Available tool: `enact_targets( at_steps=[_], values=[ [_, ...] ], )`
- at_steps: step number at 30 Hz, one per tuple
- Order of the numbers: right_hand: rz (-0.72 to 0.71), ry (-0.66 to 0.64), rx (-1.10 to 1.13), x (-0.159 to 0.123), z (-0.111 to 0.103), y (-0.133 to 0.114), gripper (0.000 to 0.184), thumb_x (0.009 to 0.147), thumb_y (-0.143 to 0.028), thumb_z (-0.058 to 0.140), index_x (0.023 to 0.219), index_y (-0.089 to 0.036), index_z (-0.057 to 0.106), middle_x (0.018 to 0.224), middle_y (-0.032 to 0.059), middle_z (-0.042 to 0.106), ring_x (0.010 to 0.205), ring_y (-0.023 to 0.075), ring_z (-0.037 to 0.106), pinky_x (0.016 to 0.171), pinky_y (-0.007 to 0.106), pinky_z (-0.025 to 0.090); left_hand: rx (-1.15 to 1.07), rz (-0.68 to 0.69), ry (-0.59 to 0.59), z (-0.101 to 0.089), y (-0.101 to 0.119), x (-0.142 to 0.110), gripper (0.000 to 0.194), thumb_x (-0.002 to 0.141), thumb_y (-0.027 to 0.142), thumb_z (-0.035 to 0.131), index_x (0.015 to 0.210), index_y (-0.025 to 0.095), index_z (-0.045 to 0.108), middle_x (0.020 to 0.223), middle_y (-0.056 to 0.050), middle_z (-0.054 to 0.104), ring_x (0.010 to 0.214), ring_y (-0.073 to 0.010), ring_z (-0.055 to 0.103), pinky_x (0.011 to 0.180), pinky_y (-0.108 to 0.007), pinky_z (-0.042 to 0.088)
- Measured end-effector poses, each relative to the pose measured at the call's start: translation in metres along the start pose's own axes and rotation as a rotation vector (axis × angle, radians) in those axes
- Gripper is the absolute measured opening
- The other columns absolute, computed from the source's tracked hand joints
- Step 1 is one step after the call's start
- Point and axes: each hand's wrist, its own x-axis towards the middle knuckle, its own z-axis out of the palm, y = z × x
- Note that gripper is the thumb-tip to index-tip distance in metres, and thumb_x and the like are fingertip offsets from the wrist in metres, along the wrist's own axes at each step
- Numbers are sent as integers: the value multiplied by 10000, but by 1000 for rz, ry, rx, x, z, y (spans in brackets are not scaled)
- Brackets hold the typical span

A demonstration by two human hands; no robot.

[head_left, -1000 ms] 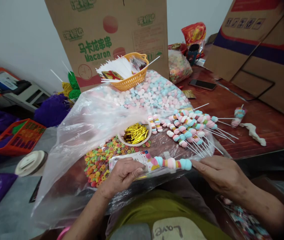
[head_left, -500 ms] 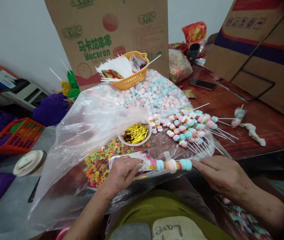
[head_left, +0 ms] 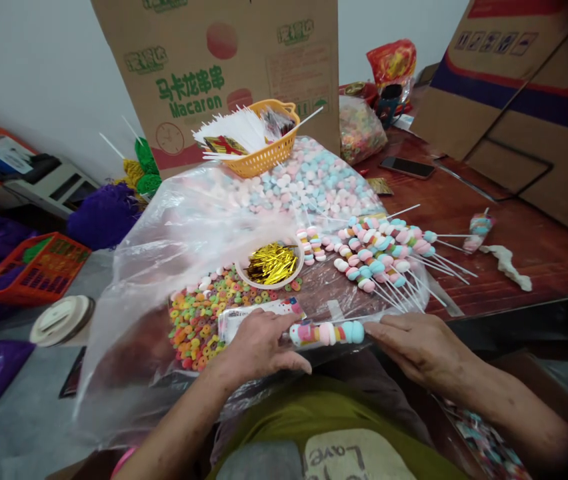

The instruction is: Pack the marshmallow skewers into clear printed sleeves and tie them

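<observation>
A marshmallow skewer (head_left: 328, 333) with blue, pink and yellowish pieces lies level between my hands, its left part inside a clear printed wrapper. My right hand (head_left: 417, 348) is closed at its right end, where the fingers hide the stick. At the other end, my left hand (head_left: 259, 347) has its thumb spread away from the fingers, with the wrapper's end in the gap. Beneath and beside this hand is a stack of printed wrappers (head_left: 237, 319). Ring-shaped gummies (head_left: 199, 330) in several colours lie to its left.
A bowl of gold twist ties (head_left: 271, 264) stands behind my hands. Finished-looking skewers (head_left: 384, 253) are piled at right. Loose marshmallows (head_left: 314, 177) spread behind, below a yellow basket (head_left: 259, 162) of white sticks. Cardboard boxes (head_left: 244, 60) and a phone (head_left: 407, 167) stand farther back.
The skewer has shifted left and slightly down, deeper into the wrapper. My right hand has moved left with it. My left thumb has opened away from the wrapper.
</observation>
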Motion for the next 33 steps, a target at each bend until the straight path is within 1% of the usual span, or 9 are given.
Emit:
enact_targets(
  at_steps=[4, 8, 12, 15, 19, 23, 26, 29, 33],
  values=[
    [-67, -90, -58, 18, 2, -9, 225, 786, -65, 390, 798, -179, 584, 607, 2, 559, 503, 109, 440, 485, 263, 206, -108, -192, -210, 0, 12, 12, 293, 723, 485, 607, 847, 221, 625, 717, 23, 645, 664, -157, 583, 552, -217, 346],
    [-98, -148, -82, 39, 15, -15, 166, 752, -76, 448, 768, -174, 581, 588, 2, 559, 474, 104, 423, 480, 279, 139, -183, -205, -256, 6, 22, 21, 305, 702, 458, 625, 880, 211, 615, 767, 6, 646, 697, -175, 586, 574, -230, 373],
    [-65, -198, -45, 50, 22, -11, 154, 770, -83, 459, 786, -167, 586, 681, 27, 597, 546, 109, 476, 500, 266, 178, -303, -201, -235, 7, 17, 19, 716, 627, 536, 669, 1223, 206, 450, 1040, -62, 638, 887, -228, 595, 705, -279, 436],
    [-23, -241, 13, 49, 17, -6, 168, 771, -82, 451, 791, -171, 592, 677, 18, 599, 553, 108, 479, 500, 262, 194, -92, -253, -198, -1, 9, 10, 927, 574, 564, 697, 1330, 174, 328, 1129, -133, 602, 994, -304, 562, 816, -372, 419],
    [-51, -215, 64, 46, 13, -3, 171, 797, -103, 441, 766, -176, 592, 651, 3, 590, 543, 99, 471, 499, 249, 216, 143, -303, -218, -11, 3, -2, 362, 767, 411, 557, 1018, 150, 568, 878, -118, 655, 856, -297, 593, 779, -401, 412],
    [-245, 62, -89, 47, 9, -1, 198, 839, -93, 411, 862, -158, 597, 626, 12, 574, 564, 114, 460, 536, 265, 255, -414, -176, -432, -15, -5, -4, 167, 717, 298, 608, 822, 175, 566, 740, 8, 591, 695, -155, 543, 639, -241, 418],
    [-421, 218, -255, 48, -4, 0, 193, 854, -89, 438, 986, -134, 571, 727, 39, 616, 649, 130, 484, 598, 293, 304, -915, -100, -717, -16, -14, -1, 294, 607, 375, 723, 699, 155, 553, 612, 48, 524, 558, -88, 457, 537, -193, 390],
    [-509, 272, -316, 47, -17, -2, 196, 852, -102, 465, 1023, -133, 555, 789, 46, 622, 696, 139, 495, 621, 312, 332, -1093, -60, -916, -18, -17, 2, 408, 511, 467, 774, 635, 142, 560, 559, 41, 523, 499, -75, 436, 487, -196, 373],
    [-488, 196, -290, 42, -13, -6, 178, 861, -110, 445, 999, -135, 554, 741, 40, 610, 668, 140, 492, 611, 319, 334, -1048, -168, -784, -20, -12, 4, 363, 564, 433, 748, 726, 154, 581, 583, 51, 526, 496, -77, 446, 489, -199, 377]
  ],
)
